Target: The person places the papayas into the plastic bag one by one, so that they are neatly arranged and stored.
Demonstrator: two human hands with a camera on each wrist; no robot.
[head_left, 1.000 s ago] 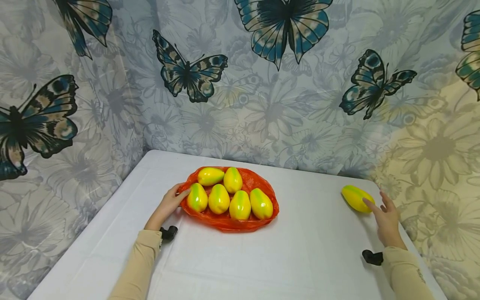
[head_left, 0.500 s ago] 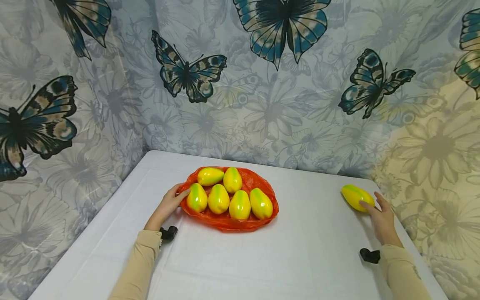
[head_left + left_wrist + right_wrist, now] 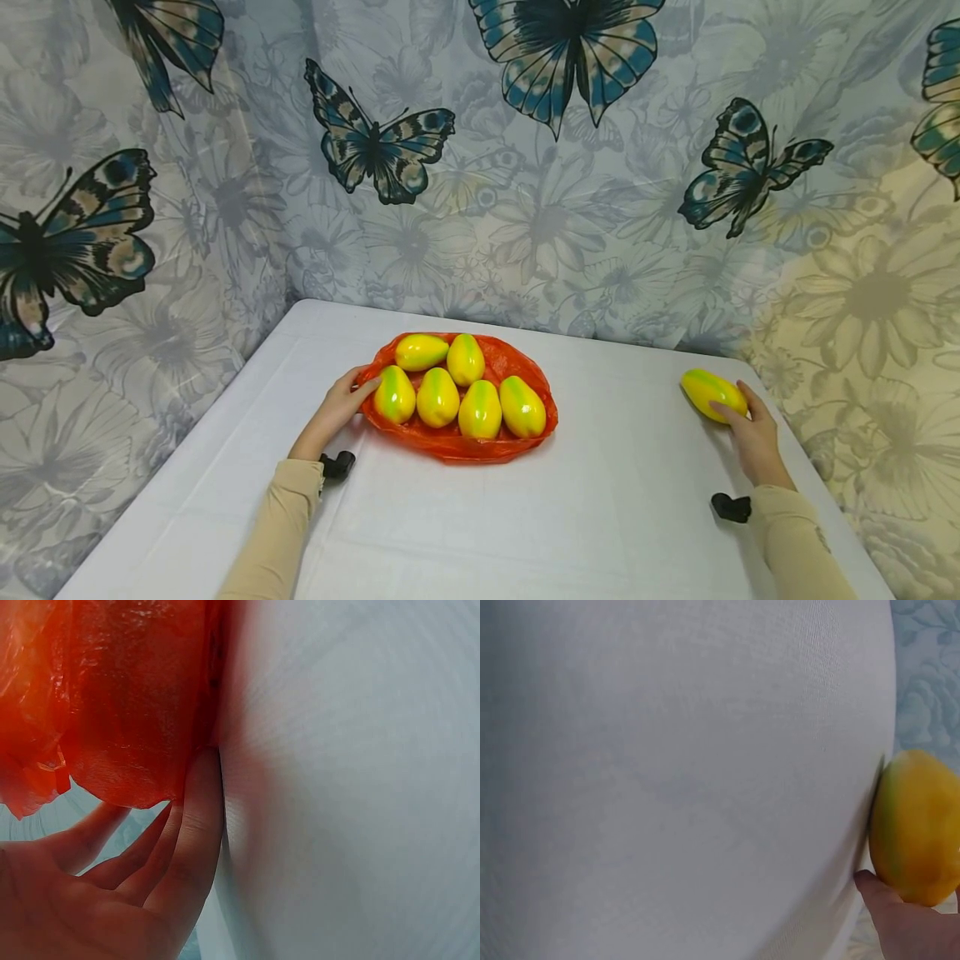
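Observation:
My left hand (image 3: pixel 341 410) is at the left rim of a red plastic bag (image 3: pixel 457 450), its edge rolled down like a bowl. The thumb lies over the rim, and in the left wrist view the fingers (image 3: pixel 199 832) reach under the red plastic. Several glossy yellow-green papayas (image 3: pixel 437 398) sit inside the bag. Far to the right, my right hand (image 3: pixel 756 433) holds the near end of another papaya (image 3: pixel 708 393), thumb on one side and fingers on the other. The right wrist view shows that papaya (image 3: pixel 919 825) close at the tablecloth, with a fingertip at its lower end.
A white cloth covers the table (image 3: pixel 600 517). Butterfly-patterned fabric (image 3: pixel 525 208) hangs behind it and along both sides. Each wrist carries a small black camera mount, the left one (image 3: pixel 339 467) near the bag and the right one (image 3: pixel 731 507) over the cloth.
My right hand has moved left and forward onto the papaya, and its spread fingers have closed round the near end. The left hand and the bag have stayed put.

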